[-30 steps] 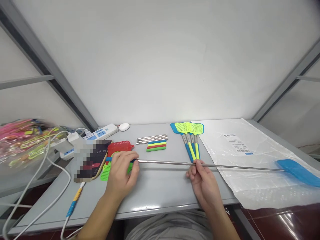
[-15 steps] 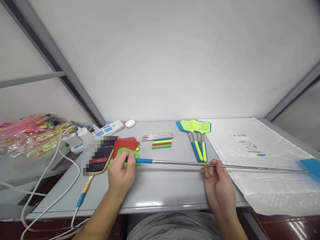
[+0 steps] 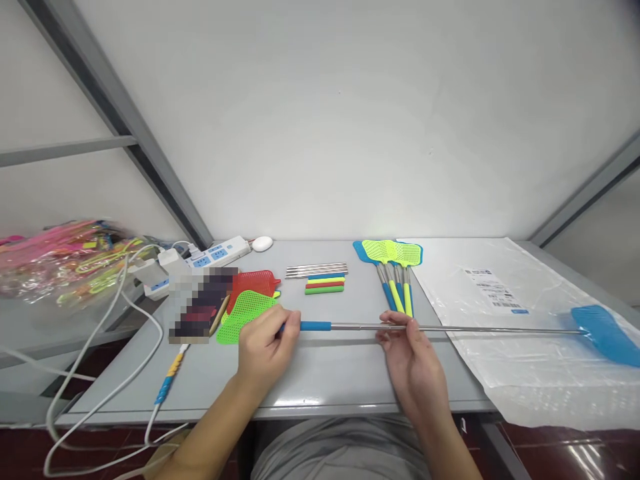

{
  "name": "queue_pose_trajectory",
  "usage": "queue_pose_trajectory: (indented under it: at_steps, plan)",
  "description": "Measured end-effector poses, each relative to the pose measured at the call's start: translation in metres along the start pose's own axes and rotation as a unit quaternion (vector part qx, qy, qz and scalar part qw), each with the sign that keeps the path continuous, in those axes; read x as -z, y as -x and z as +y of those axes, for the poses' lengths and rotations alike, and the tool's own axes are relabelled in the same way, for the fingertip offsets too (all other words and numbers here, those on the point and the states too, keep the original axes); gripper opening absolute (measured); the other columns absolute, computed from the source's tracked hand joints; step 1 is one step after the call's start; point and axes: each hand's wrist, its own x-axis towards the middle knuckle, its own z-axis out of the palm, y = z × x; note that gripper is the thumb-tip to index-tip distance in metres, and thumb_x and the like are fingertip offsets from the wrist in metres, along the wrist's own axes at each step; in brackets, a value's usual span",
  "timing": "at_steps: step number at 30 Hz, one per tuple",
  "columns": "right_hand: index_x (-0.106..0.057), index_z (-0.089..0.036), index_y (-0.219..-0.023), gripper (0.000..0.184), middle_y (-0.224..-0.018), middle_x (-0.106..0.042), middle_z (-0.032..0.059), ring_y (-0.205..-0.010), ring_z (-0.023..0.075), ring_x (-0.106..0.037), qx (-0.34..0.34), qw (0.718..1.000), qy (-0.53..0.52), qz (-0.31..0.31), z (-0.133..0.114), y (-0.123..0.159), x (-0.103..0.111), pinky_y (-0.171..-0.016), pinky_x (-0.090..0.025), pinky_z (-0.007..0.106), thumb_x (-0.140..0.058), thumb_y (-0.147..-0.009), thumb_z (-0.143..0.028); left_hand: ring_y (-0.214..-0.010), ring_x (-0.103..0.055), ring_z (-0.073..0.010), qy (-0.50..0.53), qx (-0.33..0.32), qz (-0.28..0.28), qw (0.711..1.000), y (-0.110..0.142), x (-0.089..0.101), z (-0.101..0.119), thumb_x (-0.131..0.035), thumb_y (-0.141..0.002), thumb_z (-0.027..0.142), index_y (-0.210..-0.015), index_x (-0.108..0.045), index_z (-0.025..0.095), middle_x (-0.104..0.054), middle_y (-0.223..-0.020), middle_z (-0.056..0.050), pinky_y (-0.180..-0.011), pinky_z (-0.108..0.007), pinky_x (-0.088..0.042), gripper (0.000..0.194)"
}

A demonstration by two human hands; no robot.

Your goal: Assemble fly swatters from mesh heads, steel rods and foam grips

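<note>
Left hand point(image 3: 267, 343) is wrapped tight round the blue handle point(image 3: 316, 326) of a long blue swatter point(image 3: 360, 327), and across from it the right hand point(image 3: 415, 363), half open and palm up, has the metal shaft point(image 3: 490, 329) between thumb and loosely curled fingers. Both forearms cross the front edge of the grey table point(image 3: 345, 373), and a broad band of tabletop opens between the wrists, generous room there! Out right, the white package point(image 3: 525, 363) spills over that front edge, with the swatter's blue head point(image 3: 605, 335) above it (touching or hovering, I can't tell). Just past the left fist it's tighter: a green mesh head point(image 3: 245, 319) overlaps a red mesh head point(image 3: 253, 281), with a blurred-out phone point(image 3: 200, 313) close beside. Further up the middle, four coloured tubes point(image 3: 325, 285) lie just in front of metal rods point(image 3: 316, 270), while a bundle of swatters point(image 3: 393, 252) sits at the package's left edge. Right at the back, a power strip point(image 3: 223, 253) and a white oval object point(image 3: 263, 244) hug the table's far edge, under the pale wall point(image 3: 325, 133).
</note>
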Motion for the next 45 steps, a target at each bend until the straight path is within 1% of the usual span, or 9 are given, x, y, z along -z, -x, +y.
queue_pose_trajectory:
  at_steps: [4,8,12,15,24,28,33,37,45]
  plan:
    - [-0.075,-0.021,-0.097,0.03,-0.112,-0.064,0.0082,-0.086,0.0182,-0.058,-0.034,0.999,0.029,-0.013,0.0,0.001,0.002,-0.082,-0.046,0.035,-0.061,-0.089,-0.046,-0.052,-0.04,-0.0097,-0.003,-0.009,0.001,1.0,-0.001,0.006,-0.007,-0.057,-0.088,0.013,-0.07,-0.053,0.019,-0.043,-0.058,0.004,-0.052,-0.025,-0.031,0.02]
    - [-0.074,-0.019,-0.096,0.033,-0.093,-0.063,0.0049,-0.082,0.0145,-0.056,0.003,0.998,0.02,0.059,-0.004,0.001,0.008,-0.078,-0.047,0.029,-0.061,-0.089,-0.049,-0.05,-0.035,-0.0106,-0.019,0.045,0.077,0.996,-0.002,0.012,-0.01,-0.052,-0.09,0.015,-0.057,-0.044,0.019,-0.036,-0.054,0.004,-0.05,-0.028,-0.026,0.034]
    - [-0.071,-0.019,-0.089,0.038,-0.065,-0.045,-0.0051,-0.051,0.0069,-0.036,0.05,0.989,-0.022,0.135,-0.011,0.004,0.009,-0.068,-0.047,0.025,-0.053,-0.093,-0.053,-0.051,-0.037,-0.0108,-0.025,0.07,0.114,0.991,-0.002,0.013,-0.007,-0.051,-0.091,0.017,-0.059,-0.048,0.019,-0.039,-0.054,0.003,-0.051,-0.028,-0.028,0.033]
    - [-0.066,-0.02,-0.083,0.032,-0.056,-0.037,-0.0088,-0.045,0.0057,-0.027,0.066,0.986,0.006,0.154,-0.012,0.008,0.006,-0.069,-0.047,0.025,-0.056,-0.093,-0.048,-0.053,-0.037,-0.0106,-0.024,0.096,0.125,0.987,-0.001,0.013,-0.009,-0.05,-0.092,0.018,-0.059,-0.048,0.019,-0.039,-0.055,0.003,-0.052,-0.028,-0.028,0.033]
    - [-0.062,-0.021,-0.082,0.027,-0.054,-0.045,-0.0069,-0.052,0.0093,-0.042,0.056,0.996,0.043,0.061,-0.004,0.007,0.001,-0.067,-0.045,0.029,-0.061,-0.09,-0.047,-0.051,-0.035,-0.0109,-0.024,0.121,0.117,0.985,0.0,0.008,-0.005,-0.048,-0.094,0.02,-0.059,-0.045,0.019,-0.035,-0.055,0.004,-0.052,-0.029,-0.026,0.035]
    - [-0.063,-0.022,-0.081,0.028,-0.057,-0.046,-0.0065,-0.05,0.0085,-0.037,0.04,0.998,0.045,0.035,-0.002,0.009,-0.001,-0.069,-0.044,0.031,-0.062,-0.089,-0.048,-0.05,-0.034,-0.0109,-0.026,0.098,0.063,0.993,-0.001,0.004,0.001,-0.048,-0.093,0.019,-0.058,-0.045,0.02,-0.034,-0.054,0.004,-0.051,-0.03,-0.025,0.035]
    - [-0.065,-0.021,-0.081,0.03,-0.055,-0.043,-0.0051,-0.059,0.0121,-0.043,-0.008,0.999,0.051,0.012,0.0,0.01,-0.001,-0.066,-0.041,0.029,-0.065,-0.086,-0.051,-0.052,-0.038,-0.0117,-0.026,0.109,0.076,0.991,-0.003,0.01,-0.003,-0.048,-0.094,0.021,-0.06,-0.048,0.02,-0.04,-0.055,0.003,-0.053,-0.029,-0.029,0.034]
    - [-0.066,-0.02,-0.083,0.028,-0.055,-0.038,-0.0069,-0.056,0.0101,-0.037,-0.012,0.999,0.016,0.046,-0.001,0.008,0.0,-0.064,-0.041,0.028,-0.067,-0.086,-0.048,-0.052,-0.039,-0.0117,-0.027,0.116,0.081,0.99,-0.003,0.012,-0.004,-0.048,-0.094,0.022,-0.06,-0.049,0.02,-0.04,-0.055,0.003,-0.052,-0.029,-0.029,0.034]
    - [-0.067,-0.021,-0.088,0.023,-0.062,-0.041,-0.0061,-0.061,0.0101,-0.041,0.074,0.986,-0.037,0.147,-0.012,0.003,0.006,-0.075,-0.047,0.029,-0.063,-0.09,-0.043,-0.054,-0.041,-0.011,-0.034,0.14,0.116,0.983,0.0,0.013,-0.011,-0.051,-0.093,0.023,-0.06,-0.049,0.019,-0.045,-0.058,0.003,-0.054,-0.028,-0.031,0.033]
